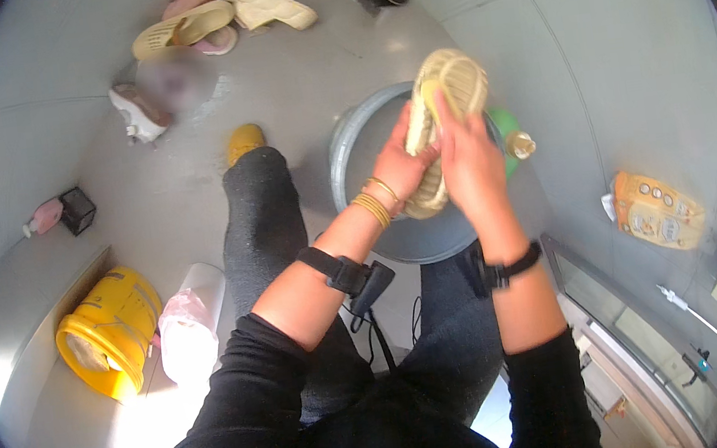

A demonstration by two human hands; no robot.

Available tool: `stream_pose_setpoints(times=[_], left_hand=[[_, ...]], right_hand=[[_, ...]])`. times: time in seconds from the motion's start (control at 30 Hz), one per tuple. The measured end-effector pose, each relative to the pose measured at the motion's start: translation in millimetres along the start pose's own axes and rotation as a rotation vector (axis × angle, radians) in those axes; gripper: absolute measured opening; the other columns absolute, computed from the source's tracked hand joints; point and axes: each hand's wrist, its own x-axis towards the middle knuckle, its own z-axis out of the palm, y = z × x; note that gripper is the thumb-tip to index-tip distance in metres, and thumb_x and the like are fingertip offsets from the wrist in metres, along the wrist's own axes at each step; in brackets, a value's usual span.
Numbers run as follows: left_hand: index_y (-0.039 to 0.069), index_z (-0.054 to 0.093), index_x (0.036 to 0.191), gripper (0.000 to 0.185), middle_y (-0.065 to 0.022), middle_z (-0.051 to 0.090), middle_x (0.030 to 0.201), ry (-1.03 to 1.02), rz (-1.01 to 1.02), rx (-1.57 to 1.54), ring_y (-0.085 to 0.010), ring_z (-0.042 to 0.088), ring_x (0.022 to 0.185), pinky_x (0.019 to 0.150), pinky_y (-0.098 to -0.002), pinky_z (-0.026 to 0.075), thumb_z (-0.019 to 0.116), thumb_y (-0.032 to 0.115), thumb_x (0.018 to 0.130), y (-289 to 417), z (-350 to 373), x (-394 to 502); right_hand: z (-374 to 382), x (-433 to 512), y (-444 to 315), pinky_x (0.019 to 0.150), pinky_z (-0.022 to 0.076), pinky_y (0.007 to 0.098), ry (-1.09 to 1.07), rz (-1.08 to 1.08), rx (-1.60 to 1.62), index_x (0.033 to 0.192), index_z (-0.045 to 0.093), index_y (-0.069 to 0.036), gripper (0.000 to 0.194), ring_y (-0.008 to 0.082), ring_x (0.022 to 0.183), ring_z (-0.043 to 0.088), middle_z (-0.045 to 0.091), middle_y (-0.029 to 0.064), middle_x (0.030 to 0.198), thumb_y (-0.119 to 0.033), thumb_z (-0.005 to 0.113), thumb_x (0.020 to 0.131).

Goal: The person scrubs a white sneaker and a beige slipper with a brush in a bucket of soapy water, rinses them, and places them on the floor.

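Note:
My left hand (397, 169) grips a cream shoe (467, 79) along its left side, thumb across it. The shoe is tilted above a grey-blue round basin (343, 142), and its ridged outsole faces up. My right hand (475, 159) presses a small pale-yellow object (431, 92) against the sole; the fingers cover much of it, so its exact kind cannot be made out. Just right of the basin stands a green bottle (506, 122) with a pale cap, partly behind my right hand.
Several loose shoes (268, 8) lie on the far floor, a white-and-brown shoe (140, 113) nearer. A yellow bucket (110, 308) lies tipped beside a white bin (202, 290) at left. An orange-and-cream packet (658, 211) is against the right wall, near a glazed door (639, 324).

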Motion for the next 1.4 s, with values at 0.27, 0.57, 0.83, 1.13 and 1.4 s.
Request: stream_pose_setpoints(times=[0.27, 0.57, 0.83, 1.13, 1.4], left_hand=[[0.010, 0.027, 0.152, 0.079, -0.0122, 0.048, 0.144, -0.017, 0.007, 0.002, -0.0180, 0.048, 0.128, 0.107, -0.0294, 0.036, 0.071, 0.019, 0.087, 6, -4, -4], [0.017, 0.025, 0.153, 0.082, -0.0197, 0.054, 0.137, -0.039, -0.072, 0.289, -0.0329, 0.054, 0.124, 0.104, -0.0351, 0.041, 0.069, 0.028, 0.085, 18, -14, -6], [0.017, 0.029, 0.152, 0.078, -0.0205, 0.051, 0.139, -0.033, -0.071, 0.311, -0.0335, 0.053, 0.126, 0.105, -0.0353, 0.040, 0.067, 0.025, 0.085, 21, -13, -4], [0.022, 0.022, 0.154, 0.083, -0.0221, 0.059, 0.128, -0.035, 0.064, 0.341, -0.0379, 0.057, 0.117, 0.101, -0.0391, 0.043, 0.066, 0.035, 0.085, 9, -13, -4], [0.018, 0.023, 0.153, 0.083, -0.0183, 0.051, 0.140, -0.068, -0.039, 0.335, -0.0344, 0.052, 0.126, 0.106, -0.0355, 0.039, 0.069, 0.030, 0.085, 20, -15, -4]], right_hand=[[-27, 77, 6, 0.084, 0.0481, 0.0487, 0.193, 0.009, -0.099, 0.141, 0.047, -0.026, 0.041, 0.0404, 0.095, 0.060, 0.059, 0.0202, 0.106, -0.025, 0.042, 0.100], [-27, 4, -31, 0.070, 0.0532, 0.0450, -0.004, -0.149, -0.219, 0.144, 0.044, -0.033, 0.056, 0.0372, 0.079, 0.064, 0.056, 0.0168, 0.108, -0.016, 0.055, 0.091], [-16, 18, -31, 0.076, 0.0537, 0.0434, 0.147, -0.109, -0.228, 0.145, 0.041, -0.032, 0.054, 0.0362, 0.091, 0.064, 0.057, 0.0171, 0.111, -0.019, 0.052, 0.094], [-33, 69, -10, 0.074, 0.0505, 0.0436, 0.191, 0.012, -0.018, 0.145, 0.044, -0.026, 0.048, 0.0335, 0.087, 0.062, 0.057, 0.0159, 0.104, -0.018, 0.047, 0.098], [0, 7, 9, 0.084, 0.0486, 0.0472, -0.001, -0.096, -0.061, 0.146, 0.043, -0.026, 0.047, 0.0386, 0.101, 0.060, 0.057, 0.0216, 0.108, -0.016, 0.044, 0.100]])
